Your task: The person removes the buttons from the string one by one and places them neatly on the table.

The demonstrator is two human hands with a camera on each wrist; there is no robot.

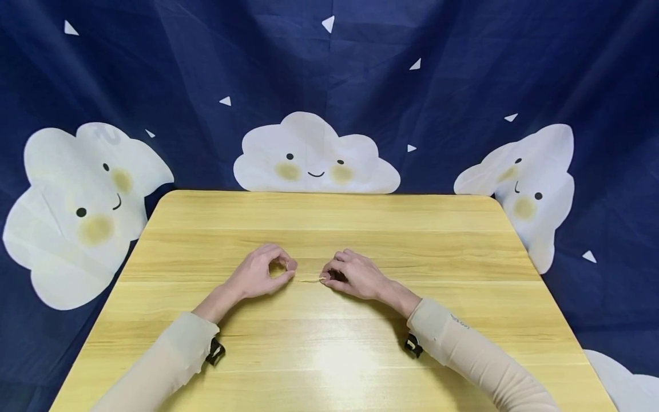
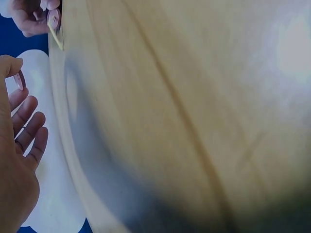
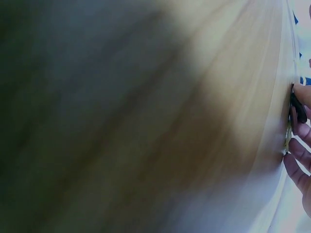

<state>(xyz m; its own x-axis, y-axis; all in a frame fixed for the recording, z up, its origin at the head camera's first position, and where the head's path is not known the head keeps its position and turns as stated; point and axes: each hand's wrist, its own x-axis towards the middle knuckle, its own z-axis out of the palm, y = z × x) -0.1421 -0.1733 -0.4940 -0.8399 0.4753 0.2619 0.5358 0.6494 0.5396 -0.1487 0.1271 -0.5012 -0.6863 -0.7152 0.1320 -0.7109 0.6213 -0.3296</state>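
Between thumb and index finger, my left hand (image 1: 257, 273) pinches a small reddish-brown disc (image 1: 292, 265), which stands on edge in the left wrist view. A short way to its right, my right hand (image 1: 360, 276) pinches a second reddish disc (image 1: 325, 277), shaped like a button. A thin yellow string (image 1: 309, 281) runs from this disc toward the left hand and stops short of it. In the right wrist view, a dark piece (image 3: 298, 108) also shows at the right fingertips; its kind is unclear.
Both hands are over a light wooden table (image 1: 329, 223). Behind it hangs a dark blue cloth (image 1: 195, 68) with white clouds. A black strap (image 1: 215, 352) shows at the left wrist and another black strap (image 1: 413, 346) at the right.
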